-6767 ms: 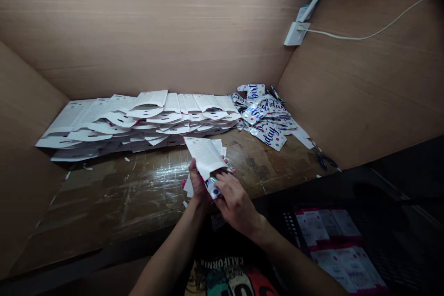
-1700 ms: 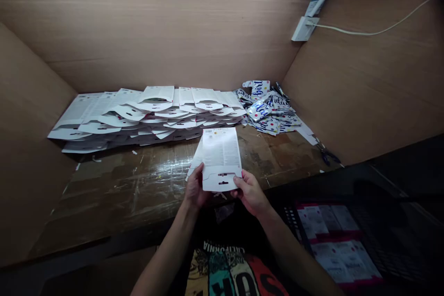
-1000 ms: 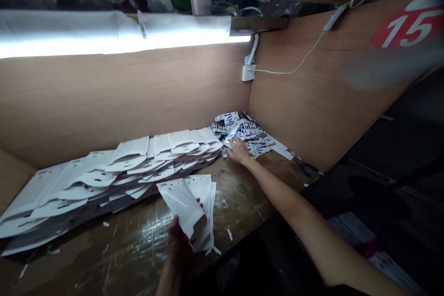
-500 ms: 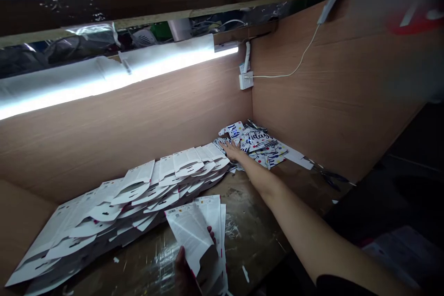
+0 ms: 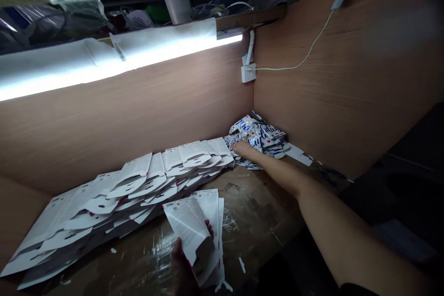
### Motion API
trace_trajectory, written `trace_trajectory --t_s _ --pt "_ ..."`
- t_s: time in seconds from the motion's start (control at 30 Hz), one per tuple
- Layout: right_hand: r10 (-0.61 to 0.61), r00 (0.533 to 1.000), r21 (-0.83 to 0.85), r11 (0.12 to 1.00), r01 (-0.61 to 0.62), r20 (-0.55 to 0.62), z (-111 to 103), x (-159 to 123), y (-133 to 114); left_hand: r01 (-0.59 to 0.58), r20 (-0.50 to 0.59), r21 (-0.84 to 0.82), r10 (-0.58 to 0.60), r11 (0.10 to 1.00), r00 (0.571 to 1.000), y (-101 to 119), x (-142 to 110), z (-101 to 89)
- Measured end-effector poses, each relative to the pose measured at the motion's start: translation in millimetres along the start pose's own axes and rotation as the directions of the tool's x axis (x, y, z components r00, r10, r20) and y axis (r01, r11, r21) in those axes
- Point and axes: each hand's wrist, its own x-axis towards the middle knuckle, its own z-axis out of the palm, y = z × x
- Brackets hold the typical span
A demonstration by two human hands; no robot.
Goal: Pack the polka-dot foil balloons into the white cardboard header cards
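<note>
We have a small bunch of white hanger cards [image 5: 194,226] in the left hand [image 5: 183,261], low over the near edge of the counter [image 5: 256,203]. The left grip is closed on them, with the thumb side hidden behind the bunch and fingertips [image 5: 209,227] showing at its right edge. Just changed: the right hand [image 5: 244,149] has left the cards and gone out across the counter. It now lies palm down on the near edge of the pile of printed foil sheets [image 5: 258,136], grip open, with no clear hold on anything. The foil, with blue lettering and coloured dots, sits in the far corner. Just left of the right hand, the long fanned row of white cards [image 5: 138,180] runs along the back, its end against the foil. Above stand the wooden wall panels [image 5: 138,120], with a socket [image 5: 248,73] and a white cable [image 5: 291,68].
</note>
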Motion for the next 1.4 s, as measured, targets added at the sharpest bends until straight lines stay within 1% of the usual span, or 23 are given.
trace_trajectory --t_s 0.07,0.13,0.23,0.37,0.47,0.5,0.57,0.63,0.67,0.7,0.73,0.77,0.8,0.83,0.87,0.93,1.0,1.07,1.13,1.2,1.27,1.33,1.4 --pt "-0.042 0.999 -0.027 0.999 0.043 0.007 -2 -33 12 -0.006 0.009 -0.015 0.006 1.0 1.0 0 1 -1.9" --pt "-0.09 0.996 -0.048 0.995 0.091 0.019 -5 -68 18 -0.014 -0.001 -0.029 0.014 0.999 1.0 1 2 -3.0" --pt "-0.163 0.986 -0.062 0.984 0.165 0.047 -6 -120 14 0.006 -0.046 -0.036 -0.008 0.999 0.999 3 2 -2.4" --pt "-0.29 0.953 -0.031 0.955 0.294 0.085 -5 -178 -12 0.029 -0.122 -0.064 -0.036 0.998 0.992 3 2 1.8" --pt "-0.401 0.911 0.045 0.916 0.399 0.093 -11 -206 -37 0.041 -0.191 -0.06 -0.052 0.997 0.98 1 2 6.9" --pt "-0.415 0.905 0.068 0.91 0.41 0.095 -15 -213 -44 0.035 -0.219 -0.04 -0.043 0.999 0.975 0 2 9.1" --pt "-0.405 0.91 0.099 0.913 0.396 0.087 -26 -225 -50 0.012 -0.272 0.013 -0.008 1.0 0.962 -2 2 14.2" --pt "-0.355 0.934 0.127 0.929 0.348 0.037 -36 -238 -48 -0.007 -0.313 0.061 0.026 0.998 0.949 -3 1 19.3" --pt "-0.292 0.956 0.145 0.946 0.29 -0.009 -40 -245 -44 -0.009 -0.327 0.078 0.034 0.997 0.944 -3 1 21.4" --pt "-0.192 0.979 0.166 0.966 0.2 -0.065 -41 -254 -39 -0.009 -0.338 0.088 0.039 0.996 0.94 -3 1 23.0" --pt "-0.057 0.991 0.192 0.978 0.08 -0.122 -40 -264 -34 -0.011 -0.345 0.092 0.042 0.996 0.938 -3 1 23.8" --pt "0.091 0.982 0.221 0.974 -0.053 -0.163 -36 -275 -30 -0.019 -0.348 0.092 0.05 0.996 0.936 -3 0 23.8" --pt "0.223 0.958 0.247 0.953 -0.175 -0.179 -31 -285 -29 -0.026 -0.343 0.087 0.054 0.996 0.938 -3 0 23.0" --pt "0.319 0.932 0.26 0.927 -0.269 -0.173 -23 -296 -30 -0.034 -0.331 0.079 0.058 0.996 0.942 -2 0 21.5" --pt "0.375 0.915 0.26 0.908 -0.329 -0.152 -15 -305 -33 -0.042 -0.311 0.069 0.061 0.997 0.948 -1 0 19.6" --pt "0.425 0.896 0.236 0.89 -0.389 -0.126 1 -319 -43 -0.055 -0.25 0.035 0.062 0.998 0.966 2 -1 16.3" --pt "0.476 0.866 0.209 0.872 -0.442 -0.152 10 -325 -52 -0.081 -0.19 -0.006 0.078 0.997 0.979 7 -2 16.6" --pt "0.534 0.827 0.197 0.843 -0.501 -0.178 10 -325 -56 -0.135 -0.149 -0.042 0.128 0.99 0.981 11 -3 23.1" --pt "0.558 0.811 0.186 0.828 -0.529 -0.176 4 -323 -55 -0.197 -0.127 -0.069 0.187 0.978 0.974 15 -3 34.6" --pt "0.542 0.824 0.174 0.838 -0.517 -0.166 -7 -324 -54 -0.221 -0.103 -0.083 0.212 0.972 0.972 19 -3 46.8" --pt "0.513 0.845 0.156 0.857 -0.492 -0.151 -18 -330 -58 -0.209 -0.074 -0.086 0.203 0.974 0.976 21 -3 54.0" --pt "0.486 0.865 0.125 0.872 -0.473 -0.125 -27 -344 -68 -0.206 -0.046 -0.099 0.202 0.974 0.978 23 -6 53.6" --pt "0.425 0.9 0.091 0.904 -0.417 -0.095 -33 -362 -79 -0.214 -0.022 -0.125 0.213 0.969 0.977 24 -10 47.5"
